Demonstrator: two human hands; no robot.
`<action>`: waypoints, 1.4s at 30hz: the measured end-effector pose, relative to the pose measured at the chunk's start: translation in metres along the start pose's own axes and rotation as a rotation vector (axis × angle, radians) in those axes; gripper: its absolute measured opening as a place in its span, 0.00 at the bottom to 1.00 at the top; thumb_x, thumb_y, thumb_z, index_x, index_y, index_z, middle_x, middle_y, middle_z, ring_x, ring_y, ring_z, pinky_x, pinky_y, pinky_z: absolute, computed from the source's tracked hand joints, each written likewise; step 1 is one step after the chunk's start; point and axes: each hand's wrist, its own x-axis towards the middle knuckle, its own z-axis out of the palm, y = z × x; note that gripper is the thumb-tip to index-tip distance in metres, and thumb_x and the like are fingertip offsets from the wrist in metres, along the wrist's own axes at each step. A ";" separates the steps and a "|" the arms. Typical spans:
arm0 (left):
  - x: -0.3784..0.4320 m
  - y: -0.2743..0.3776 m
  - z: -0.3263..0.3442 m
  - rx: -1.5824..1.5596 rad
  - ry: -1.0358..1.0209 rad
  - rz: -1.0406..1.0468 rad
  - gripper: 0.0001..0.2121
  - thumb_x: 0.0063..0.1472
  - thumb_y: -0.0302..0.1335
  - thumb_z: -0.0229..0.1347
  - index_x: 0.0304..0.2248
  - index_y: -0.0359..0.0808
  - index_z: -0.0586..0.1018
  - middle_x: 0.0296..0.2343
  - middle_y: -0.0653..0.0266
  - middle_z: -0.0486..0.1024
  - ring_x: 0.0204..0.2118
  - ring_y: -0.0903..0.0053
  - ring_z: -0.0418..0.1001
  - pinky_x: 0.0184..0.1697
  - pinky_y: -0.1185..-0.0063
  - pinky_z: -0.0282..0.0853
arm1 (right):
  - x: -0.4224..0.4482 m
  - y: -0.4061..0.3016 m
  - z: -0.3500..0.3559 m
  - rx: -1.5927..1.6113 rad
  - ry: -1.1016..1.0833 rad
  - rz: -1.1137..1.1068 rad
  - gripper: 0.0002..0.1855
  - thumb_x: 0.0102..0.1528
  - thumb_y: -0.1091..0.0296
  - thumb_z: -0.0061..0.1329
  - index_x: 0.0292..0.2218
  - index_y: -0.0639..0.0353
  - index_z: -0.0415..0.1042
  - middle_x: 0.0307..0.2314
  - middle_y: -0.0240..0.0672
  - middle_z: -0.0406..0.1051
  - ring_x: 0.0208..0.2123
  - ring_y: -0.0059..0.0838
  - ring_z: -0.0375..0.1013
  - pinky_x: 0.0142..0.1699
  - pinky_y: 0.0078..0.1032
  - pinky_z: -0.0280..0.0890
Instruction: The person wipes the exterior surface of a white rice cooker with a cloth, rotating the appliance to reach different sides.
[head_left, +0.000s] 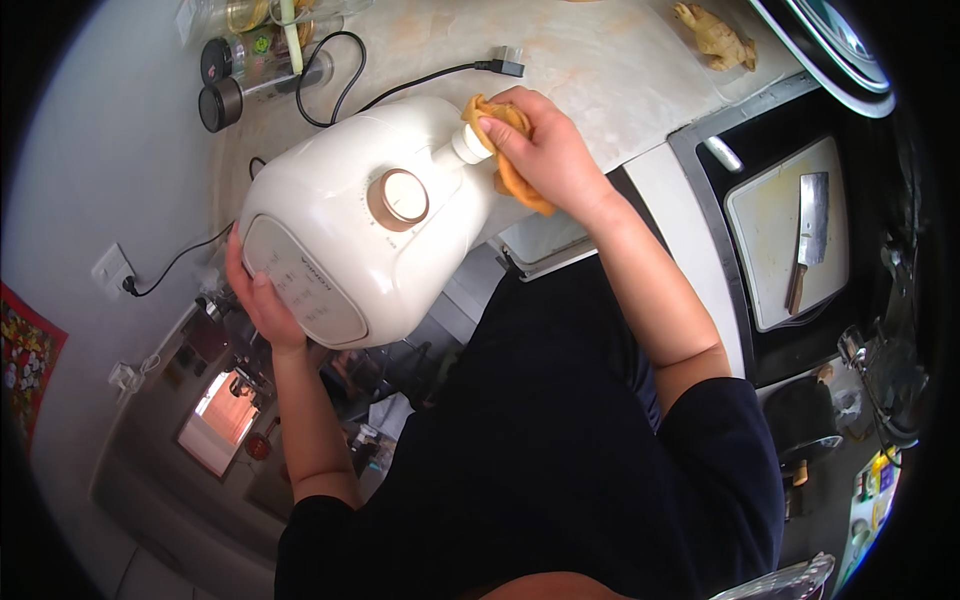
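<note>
A white Konka air fryer (330, 172) is in front of me, with a round bronze-rimmed knob (405, 198) and an oval panel (307, 281) bearing writing. My left hand (266, 304) holds it at the panel end, thumb on the panel and fingers around the rim. In my right hand (544, 142) is a bunched orange-yellow cloth (517, 176), pressed against the end of the fryer's white handle (471, 144). The fryer hides part of the counter edge. Whether its whole weight rests on the counter I cannot tell.
The fryer's black cord and plug (504, 64) lie on the marble-patterned counter (600, 67), near glass jars (221, 105). A ginger root (716, 37) sits farther right. On the right, a cleaver (812, 225) lies on a white cutting board (765, 217). Another plug (129, 285) is in a wall socket.
</note>
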 end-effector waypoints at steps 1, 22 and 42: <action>0.000 0.000 0.001 0.013 0.006 0.004 0.26 0.63 0.31 0.37 0.59 0.31 0.53 0.57 0.55 0.56 0.59 0.67 0.56 0.61 0.70 0.53 | 0.002 -0.001 -0.001 0.038 -0.016 0.074 0.16 0.56 0.59 0.50 0.41 0.60 0.72 0.34 0.45 0.72 0.36 0.45 0.72 0.44 0.31 0.66; 0.002 0.003 0.001 0.108 0.002 -0.004 0.26 0.63 0.31 0.36 0.59 0.29 0.53 0.57 0.53 0.55 0.59 0.67 0.56 0.61 0.70 0.51 | 0.026 0.024 -0.011 -0.515 0.007 -0.027 0.11 0.56 0.65 0.48 0.40 0.59 0.72 0.32 0.44 0.72 0.34 0.44 0.72 0.40 0.31 0.67; 0.002 0.008 0.003 0.008 -0.019 -0.053 0.26 0.63 0.31 0.36 0.60 0.31 0.52 0.57 0.55 0.55 0.59 0.67 0.56 0.61 0.71 0.52 | 0.024 0.024 0.004 -0.107 0.121 0.046 0.20 0.57 0.60 0.40 0.49 0.57 0.67 0.40 0.45 0.67 0.42 0.43 0.70 0.50 0.32 0.64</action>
